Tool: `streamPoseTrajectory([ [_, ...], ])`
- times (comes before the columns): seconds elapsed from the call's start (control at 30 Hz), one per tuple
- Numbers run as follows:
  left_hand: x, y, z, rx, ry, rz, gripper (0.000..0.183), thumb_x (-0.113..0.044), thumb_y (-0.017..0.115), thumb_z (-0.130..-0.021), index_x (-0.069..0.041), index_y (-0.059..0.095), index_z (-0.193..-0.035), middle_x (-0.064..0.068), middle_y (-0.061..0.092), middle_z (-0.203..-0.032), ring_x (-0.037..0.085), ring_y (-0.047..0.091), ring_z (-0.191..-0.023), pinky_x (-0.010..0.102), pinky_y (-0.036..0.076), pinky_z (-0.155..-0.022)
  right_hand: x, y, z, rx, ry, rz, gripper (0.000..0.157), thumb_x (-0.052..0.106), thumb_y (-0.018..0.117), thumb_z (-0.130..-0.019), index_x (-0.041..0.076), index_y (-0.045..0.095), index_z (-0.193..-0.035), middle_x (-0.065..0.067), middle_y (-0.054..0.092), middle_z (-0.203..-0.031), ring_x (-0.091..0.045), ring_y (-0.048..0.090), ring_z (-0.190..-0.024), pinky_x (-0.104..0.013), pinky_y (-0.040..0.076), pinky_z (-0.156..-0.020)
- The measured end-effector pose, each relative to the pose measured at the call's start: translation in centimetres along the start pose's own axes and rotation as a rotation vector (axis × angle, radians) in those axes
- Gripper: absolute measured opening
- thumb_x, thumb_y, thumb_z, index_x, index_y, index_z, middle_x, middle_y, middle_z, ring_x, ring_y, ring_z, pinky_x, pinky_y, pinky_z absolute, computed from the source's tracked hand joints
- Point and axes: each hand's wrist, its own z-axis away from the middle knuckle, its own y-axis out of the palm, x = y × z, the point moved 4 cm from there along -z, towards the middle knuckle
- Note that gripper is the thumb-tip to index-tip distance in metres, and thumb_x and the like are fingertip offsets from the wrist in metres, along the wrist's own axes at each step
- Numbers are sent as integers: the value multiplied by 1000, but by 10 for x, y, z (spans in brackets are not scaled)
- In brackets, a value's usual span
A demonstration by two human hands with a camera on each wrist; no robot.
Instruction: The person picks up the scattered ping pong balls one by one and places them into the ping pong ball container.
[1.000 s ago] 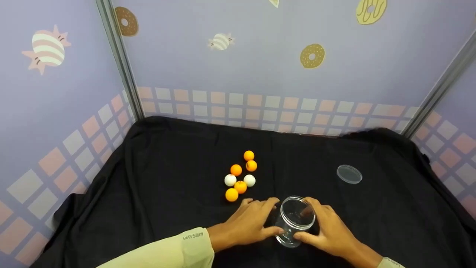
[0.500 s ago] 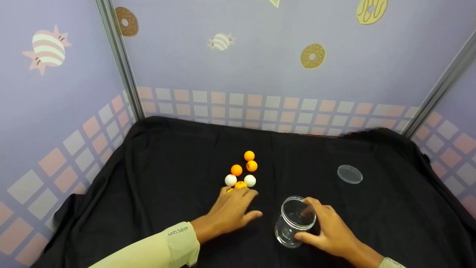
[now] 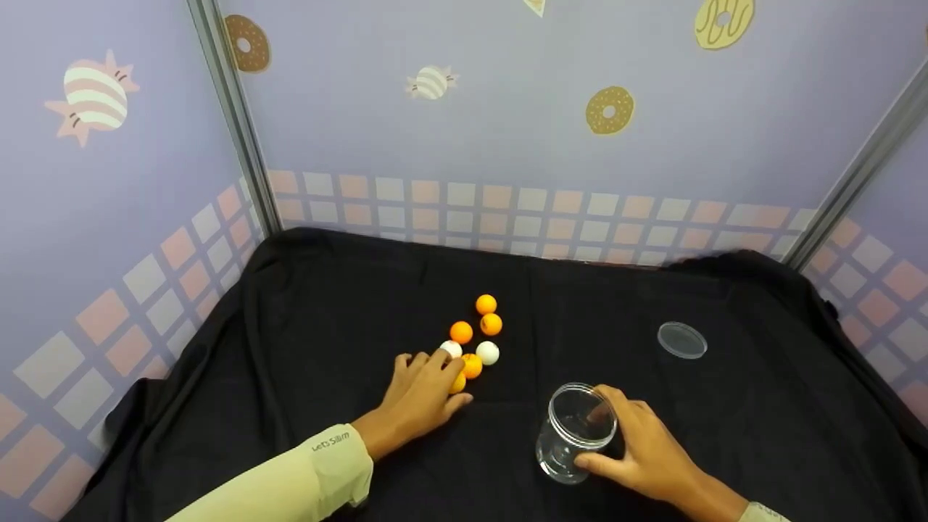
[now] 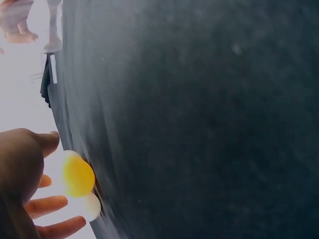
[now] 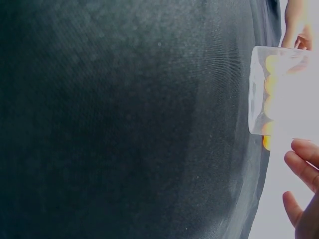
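Observation:
In the head view my left hand (image 3: 424, 384) reaches over the nearest orange ping-pong ball (image 3: 457, 383), its thumb apart from the ball and its fingers partly hiding it. A white ping-pong ball (image 3: 451, 349) sits just past the fingertips, another orange ball (image 3: 472, 365) to their right. The left wrist view shows the left hand (image 4: 30, 184) with spread fingers beside an orange ball (image 4: 79, 177). My right hand (image 3: 641, 449) holds a clear, lidless jar (image 3: 573, 435) upright on the black cloth, thumb at the near side and fingers at the far side.
Behind lie more orange balls (image 3: 486, 304) and a white ball (image 3: 488, 353). A clear round lid (image 3: 682, 340) lies to the right on the black cloth (image 3: 348, 304). Patterned purple walls (image 3: 493, 130) enclose the back and sides.
My left hand has left the jar's side and moved left to the balls, reaching the nearest orange one. The right hand and jar stay put.

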Motion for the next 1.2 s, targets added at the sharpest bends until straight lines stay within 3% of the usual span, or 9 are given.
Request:
streamPoseTrajectory([
  [0.27,6,9,2,62,-12,-24,44,-50,70,-93,-20,61,-124,7,67,-117,31,64,-93,56,44,-87,0,0,0,-16,-19,-5,90,52,91,-65,17,54,-140,17,69,-102,-7,63,-94,-41,51,-84],
  [0.63,5,15,2,40,1,-94,34,-41,72,-94,-20,60,-118,3,70,-106,29,65,-85,53,47,-82,0,0,-1,-26,-35,-6,91,52,92,-64,18,54,-140,17,69,-103,-7,64,-93,-41,51,-84],
  [0.9,5,11,4,29,3,-103,38,-42,72,-94,-19,61,-122,4,70,-101,30,66,-87,55,48,-84,-1,1,0,4,18,-12,89,52,92,-66,17,54,-139,19,68,-102,-4,62,-95,-40,52,-85],
  [1.2,0,3,2,21,14,-92,35,-42,71,-95,-19,60,-119,3,70,-105,29,66,-87,55,48,-85,-2,1,0,-3,18,-12,89,52,92,-65,16,54,-138,17,69,-100,-6,62,-94,-41,52,-84],
])
